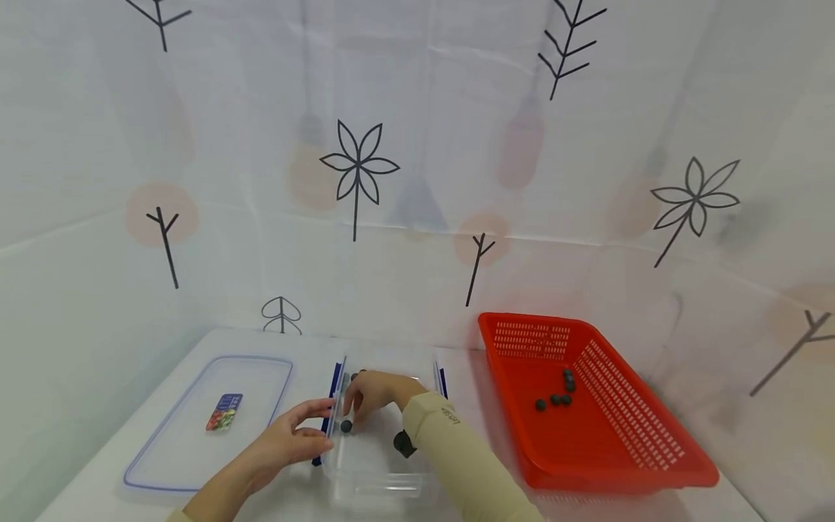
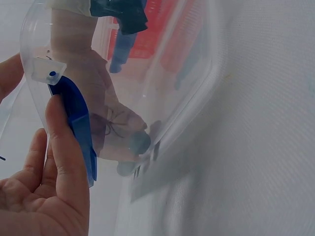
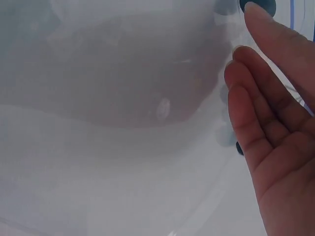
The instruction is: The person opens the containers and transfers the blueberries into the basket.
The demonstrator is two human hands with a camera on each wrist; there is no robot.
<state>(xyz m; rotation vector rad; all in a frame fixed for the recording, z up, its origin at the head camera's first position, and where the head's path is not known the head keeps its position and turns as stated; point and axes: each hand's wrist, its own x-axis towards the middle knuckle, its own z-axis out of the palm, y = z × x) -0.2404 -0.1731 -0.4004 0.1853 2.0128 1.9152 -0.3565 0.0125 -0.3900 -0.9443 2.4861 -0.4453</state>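
- Lower centre: left hand [image 1: 283, 444], fingers apart, touching the clear box [image 1: 385, 484].
- Centre: right hand [image 1: 375, 391] inside, fingers together, thumb touching a dark ball [image 1: 346, 426] near the box's left wall.
- Lower frame: white table [image 1: 464, 391].
- Upper frame: plant-printed white cloth [image 1: 417, 181].

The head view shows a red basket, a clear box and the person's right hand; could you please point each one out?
Red basket [image 1: 567, 442], head view: its bare floor.
Clear box [image 1: 375, 486], head view: its near wall.
Right hand [image 1: 376, 390], head view: the back of the hand.
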